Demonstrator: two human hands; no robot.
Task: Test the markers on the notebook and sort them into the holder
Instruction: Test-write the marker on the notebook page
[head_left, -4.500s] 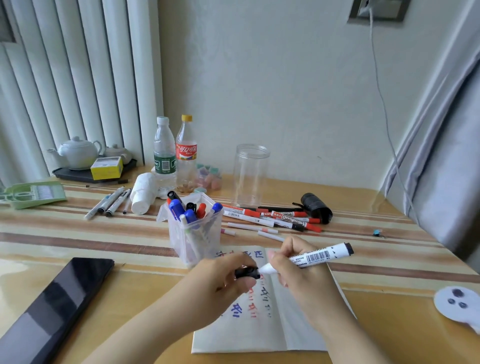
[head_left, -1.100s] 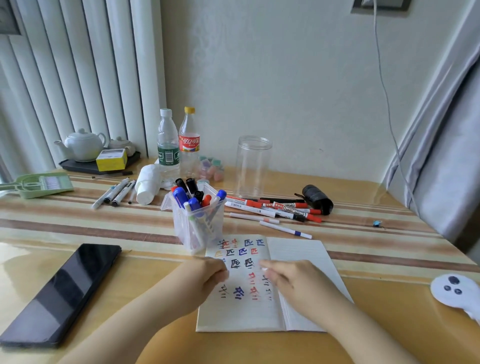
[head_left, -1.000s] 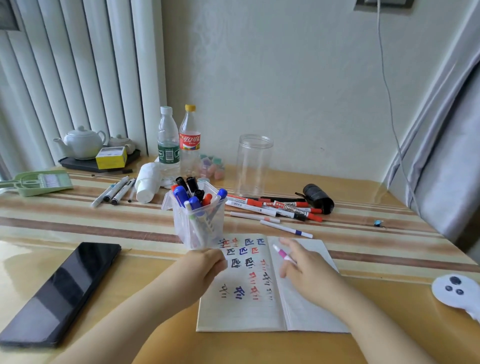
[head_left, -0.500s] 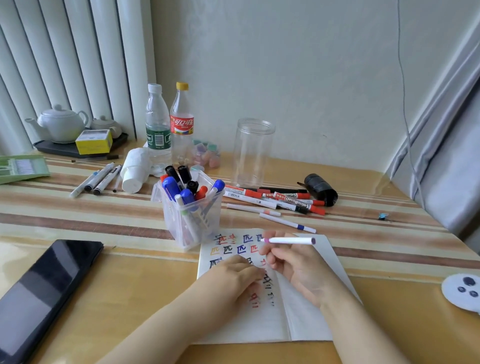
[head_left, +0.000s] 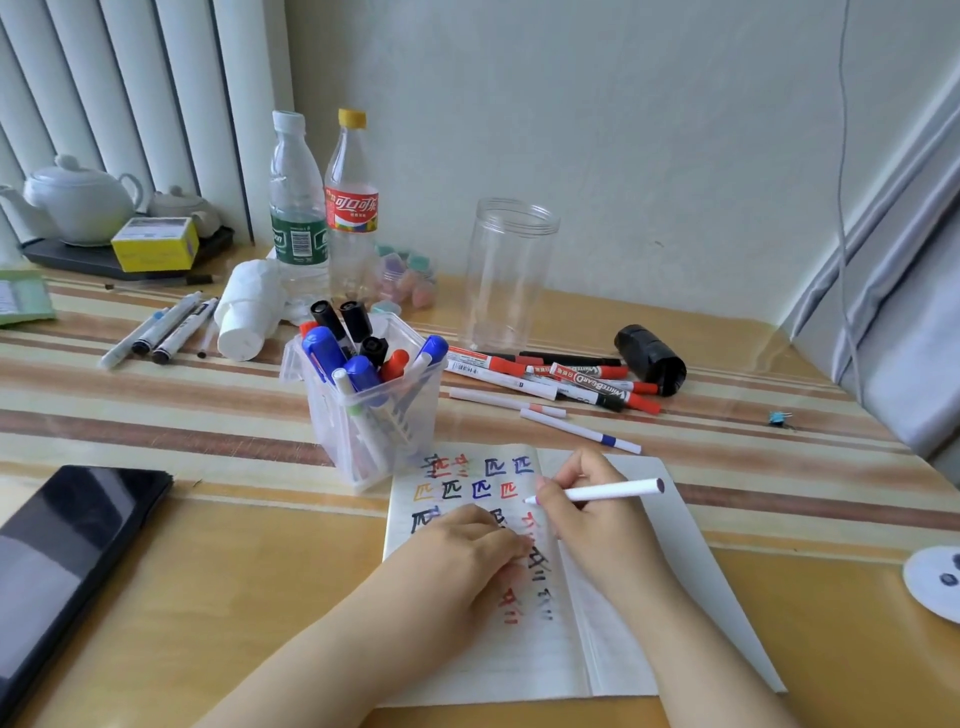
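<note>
Right hand (head_left: 597, 514) pinches a thin white pen (head_left: 597, 492) between curled fingers, tip pointing left over the notebook (head_left: 519, 649) page, other end sticking out to the right, nearly level. Left hand (head_left: 467, 551) rests on the left page with fingers curled down; whether it holds anything cannot be told. Notebook lies open at the table's (head_left: 208, 571) near edge, left page covered in coloured test marks. Clear plastic holder (head_left: 371, 410) stands just beyond the notebook's far left corner, touching or nearly so, filled with blue, black and red markers, caps up. Loose markers (head_left: 550, 379) lie in a pile beyond the notebook toward the far edge, two thin pens nearest it. Black roll (head_left: 649, 358) just right of the pile. Empty clear jar (head_left: 506, 270) and two bottles (head_left: 322, 208) stand near the far edge. Dark tablet (head_left: 62, 561) lies at the near left.
</note>
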